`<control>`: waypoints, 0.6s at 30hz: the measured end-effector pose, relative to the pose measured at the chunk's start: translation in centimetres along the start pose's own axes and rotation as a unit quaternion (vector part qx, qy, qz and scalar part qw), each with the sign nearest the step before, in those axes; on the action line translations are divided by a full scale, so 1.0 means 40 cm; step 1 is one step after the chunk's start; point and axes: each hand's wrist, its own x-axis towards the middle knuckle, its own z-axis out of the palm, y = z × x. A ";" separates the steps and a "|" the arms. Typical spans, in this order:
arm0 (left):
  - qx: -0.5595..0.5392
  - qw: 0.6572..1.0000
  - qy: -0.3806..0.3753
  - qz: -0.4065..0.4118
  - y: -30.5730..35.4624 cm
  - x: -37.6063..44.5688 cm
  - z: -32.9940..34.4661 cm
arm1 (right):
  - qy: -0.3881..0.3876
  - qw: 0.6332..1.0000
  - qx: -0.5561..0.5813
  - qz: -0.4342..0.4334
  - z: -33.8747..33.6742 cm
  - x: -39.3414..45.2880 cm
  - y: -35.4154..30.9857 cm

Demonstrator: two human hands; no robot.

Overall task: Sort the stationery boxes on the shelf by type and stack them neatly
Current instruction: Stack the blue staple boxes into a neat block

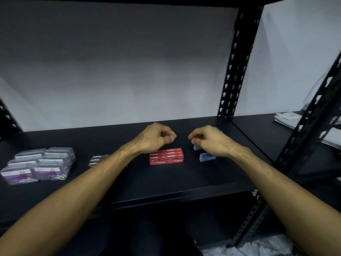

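Observation:
On the black shelf (166, 182) a neat stack of red staple boxes (166, 156) stands in the middle. My left hand (156, 138) hovers just above and behind it, fingers loosely curled, holding nothing. Blue boxes (206, 157) sit to the right, partly hidden under my right hand (206, 139), whose fingers hang curled and empty above them. Dark staple boxes (98, 159) are stacked left of my left forearm. Clear plastic clip boxes with purple labels (39, 165) form a block at the far left.
A perforated black upright (234, 71) stands at the back right, another (304, 130) at the front right. Papers (287, 119) lie on the neighbouring shelf to the right. A grey wall closes the back. The shelf's front edge runs below my forearms.

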 end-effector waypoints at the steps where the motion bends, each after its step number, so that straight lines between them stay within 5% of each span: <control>1: 0.001 1.000 0.000 0.009 0.017 0.006 0.015 | 0.008 1.000 -0.001 0.002 -0.015 -0.013 0.011; 18: 0.116 0.991 -0.031 0.063 0.146 0.067 0.229 | 0.099 0.989 -0.098 0.052 -0.097 -0.127 0.171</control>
